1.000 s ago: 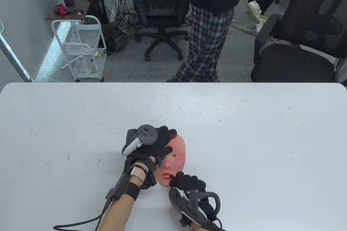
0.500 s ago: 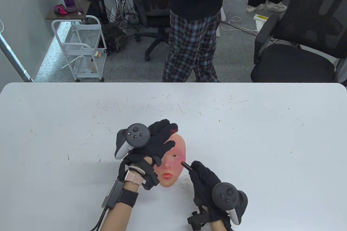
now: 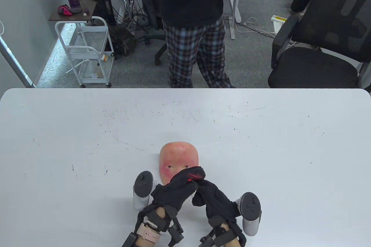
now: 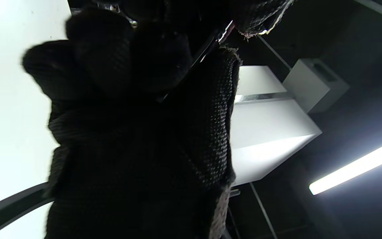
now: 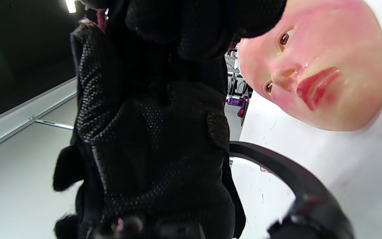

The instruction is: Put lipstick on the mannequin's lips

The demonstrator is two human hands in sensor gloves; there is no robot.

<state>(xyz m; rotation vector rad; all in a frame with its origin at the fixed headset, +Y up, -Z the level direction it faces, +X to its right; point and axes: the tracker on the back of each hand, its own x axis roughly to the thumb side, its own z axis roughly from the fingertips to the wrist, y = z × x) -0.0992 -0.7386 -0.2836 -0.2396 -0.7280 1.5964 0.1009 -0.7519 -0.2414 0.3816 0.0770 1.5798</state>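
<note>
The pink mannequin face (image 3: 179, 154) lies face up on the white table (image 3: 87, 142); its lower half is hidden under my hands. In the right wrist view the face (image 5: 340, 49) shows red lips (image 5: 313, 87). My left hand (image 3: 188, 179) and right hand (image 3: 198, 189) meet fingertip to fingertip just above the mouth area. The lipstick is hidden in the table view. In the left wrist view a slim glossy dark tube (image 4: 207, 49) runs between my curled left fingers (image 4: 128, 66) and the other glove. My right hand's fingers (image 5: 177, 33) are curled.
A person in plaid trousers (image 3: 194, 50) stands just beyond the table's far edge. A black office chair (image 3: 318, 56) stands at the back right and a white cart (image 3: 87, 53) at the back left.
My left hand has let go of the face's forehead side and swung down to meet my right hand. My right hand drew the lipstick away from the lips. The upper face now shows.
</note>
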